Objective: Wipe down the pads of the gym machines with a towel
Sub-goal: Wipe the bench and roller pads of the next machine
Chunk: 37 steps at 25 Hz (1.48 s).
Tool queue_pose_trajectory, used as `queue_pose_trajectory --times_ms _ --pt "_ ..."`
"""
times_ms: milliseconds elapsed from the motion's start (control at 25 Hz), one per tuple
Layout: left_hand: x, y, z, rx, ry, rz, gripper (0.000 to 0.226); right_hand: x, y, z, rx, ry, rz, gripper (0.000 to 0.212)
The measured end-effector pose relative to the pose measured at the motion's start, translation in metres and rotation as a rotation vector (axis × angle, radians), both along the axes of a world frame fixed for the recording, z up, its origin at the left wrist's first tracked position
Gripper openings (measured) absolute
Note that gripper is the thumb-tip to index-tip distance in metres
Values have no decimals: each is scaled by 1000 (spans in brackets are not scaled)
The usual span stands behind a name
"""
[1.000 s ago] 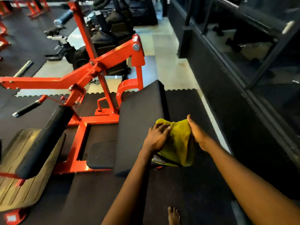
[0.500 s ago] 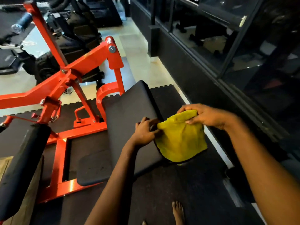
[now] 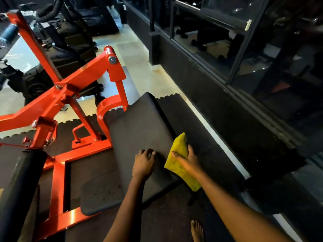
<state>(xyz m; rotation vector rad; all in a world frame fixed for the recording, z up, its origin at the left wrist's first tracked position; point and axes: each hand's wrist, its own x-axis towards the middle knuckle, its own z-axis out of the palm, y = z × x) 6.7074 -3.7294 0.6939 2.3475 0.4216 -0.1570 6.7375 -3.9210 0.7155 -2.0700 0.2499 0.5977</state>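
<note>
Head view: the right hand [image 3: 185, 163] pinches the yellow towel [image 3: 180, 147] at the right edge of the black back pad [image 3: 139, 123]. The left hand [image 3: 144, 163] rests just beside it, fingers loosely bent, empty. The pad runs long toward the red frame [image 3: 83, 75], so the unwiped surface looks to lie left and ahead of the towel.

Yellow towel [image 3: 180, 159], black pad [image 3: 139, 130], orange-red machine frame [image 3: 83, 79].
</note>
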Motion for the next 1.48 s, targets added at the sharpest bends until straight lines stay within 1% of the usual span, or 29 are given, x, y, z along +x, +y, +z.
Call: queue_pose_trajectory --times_ms 40,80,160,240,320,440,480,520,600,640,680,760,800,840,880,960,1000,1040,1080,1160,1200,1240,1280,1320,1400,1440,1480 --pt "-2 8 -22 28 -20 18 46 -4 3 -8 -62 -44 -22 110" --pt "-3 14 -43 61 2 0 54 -5 4 -14 -145 -98 -19 111" --pt "-3 17 -67 51 34 -24 53 1 6 -18 -273 -174 -2 101" --pt "-4 8 -63 -22 41 54 54 14 15 -18 -290 -207 -4 83" --pt "-4 4 -60 -32 14 79 55 32 19 -22 -255 -228 19 68" --pt "-6 5 -69 -29 -10 90 55 38 18 -23 -113 -298 13 63" --pt "-7 3 -71 -34 -14 104 55 27 16 -24 -129 -352 6 65" --pt "-7 1 -71 -30 -18 123 55 14 15 -28 -190 -421 18 66" --pt "-7 -6 -70 -35 -35 156 55 2 15 -33 -378 -520 78 61" --pt "-7 -7 -71 -34 -53 172 54 9 18 -29 -391 -545 84 58" --pt "-6 -8 -72 -18 -68 187 53 24 22 -27 -326 -535 74 54" --pt "0 -9 -70 35 -85 263 53 62 27 -21 -80 -397 47 48" --pt "6 -9 -66 52 -95 323 51 72 29 -16 6 -376 55 48" --pt "15 -8 -64 57 -108 378 50 71 28 -19 5 -415 91 50" --pt "25 -7 -62 50 -119 418 51 62 24 -26 -46 -472 143 56" --pt "48 -4 -59 17 -132 441 52 36 14 -43 -307 -597 265 69" --pt "60 -2 -60 -4 -121 435 49 35 12 -45 -394 -610 308 71" --pt "69 -1 -61 -27 -89 426 48 45 16 -47 -381 -587 309 71" --pt "73 -1 -64 -40 -61 419 48 60 25 -47 -310 -547 267 69" --pt "77 -2 -69 -39 -47 432 49 104 39 -47 -123 -399 173 62" --pt "77 -2 -70 -36 -57 445 49 117 43 -43 -59 -376 140 61" --pt "77 -2 -70 -33 -65 449 49 116 44 -41 -33 -384 130 64" --pt "76 -3 -70 -29 -72 449 49 106 41 -40 -57 -424 161 72" --pt "77 -3 -70 -27 -82 452 49 90 39 -40 -142 -495 224 78" --pt "78 -3 -71 -26 -96 463 49 77 34 -41 -305 -554 341 78" --pt "77 -4 -71 -19 -101 464 49 90 38 -44 -314 -549 355 75" --pt "77 -4 -71 -9 -105 463 48 107 48 -44 -264 -502 326 72"
